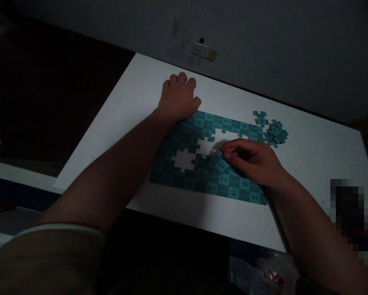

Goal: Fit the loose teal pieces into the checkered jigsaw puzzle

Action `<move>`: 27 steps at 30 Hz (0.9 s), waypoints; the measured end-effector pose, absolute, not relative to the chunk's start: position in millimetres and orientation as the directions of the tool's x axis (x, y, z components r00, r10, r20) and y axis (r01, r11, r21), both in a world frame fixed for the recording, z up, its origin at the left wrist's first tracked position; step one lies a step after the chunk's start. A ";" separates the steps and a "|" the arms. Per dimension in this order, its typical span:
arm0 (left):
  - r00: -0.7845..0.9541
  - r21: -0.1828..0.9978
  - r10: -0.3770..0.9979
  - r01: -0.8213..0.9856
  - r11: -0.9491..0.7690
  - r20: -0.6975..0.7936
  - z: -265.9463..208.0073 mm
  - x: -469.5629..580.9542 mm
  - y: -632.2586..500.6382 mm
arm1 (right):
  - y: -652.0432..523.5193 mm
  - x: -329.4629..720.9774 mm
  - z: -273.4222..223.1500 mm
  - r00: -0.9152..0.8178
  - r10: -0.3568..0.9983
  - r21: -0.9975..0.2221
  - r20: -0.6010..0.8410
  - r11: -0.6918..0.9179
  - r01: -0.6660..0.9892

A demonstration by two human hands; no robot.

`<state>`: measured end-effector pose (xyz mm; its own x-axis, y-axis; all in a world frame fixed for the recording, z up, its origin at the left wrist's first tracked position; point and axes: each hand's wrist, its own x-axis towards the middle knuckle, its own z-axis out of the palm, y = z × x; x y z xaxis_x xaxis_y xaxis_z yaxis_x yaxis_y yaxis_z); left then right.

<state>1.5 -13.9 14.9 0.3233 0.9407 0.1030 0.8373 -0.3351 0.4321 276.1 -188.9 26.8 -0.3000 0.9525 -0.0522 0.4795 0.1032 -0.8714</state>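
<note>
A teal jigsaw puzzle (208, 187) with a checked pattern of paw prints lies on the white table, with white gaps in its middle and upper part. My right hand (257, 162) is over the puzzle, thumb and forefinger pinching a teal puzzle piece (220, 162). That piece is tilted above the assembled part beside the gaps. At the puzzle's upper left corner, my left hand (179, 98) rests palm down with its fingers apart, holding nothing. The wrist and forearm hide part of the puzzle's left side.
Loose puzzle pieces (276, 133) lie in a small pile off the puzzle's upper right corner. Behind the white table (319, 143) stands a wall with sockets (204, 51). Clear plastic bags (264, 272) are below the table's front edge. The room is dim.
</note>
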 end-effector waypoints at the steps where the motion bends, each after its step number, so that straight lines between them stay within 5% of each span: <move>1: 0.323 0.425 0.941 0.841 -0.334 0.100 15.1 1.4 -14.1 | -189.0 276.1 27.2 -0.302 0.952 -0.870 -0.054 0.103 0.482; 13: 0.327 0.514 0.944 0.802 -0.305 0.050 15.4 -0.8 -12.7 | -188.7 274.0 31.2 -0.294 0.953 -0.867 -0.078 0.081 0.492; 27: 0.334 0.460 0.941 0.827 -0.323 0.061 14.4 -0.5 -12.8 | -188.4 275.1 30.1 -0.301 0.950 -0.865 -0.079 0.084 0.494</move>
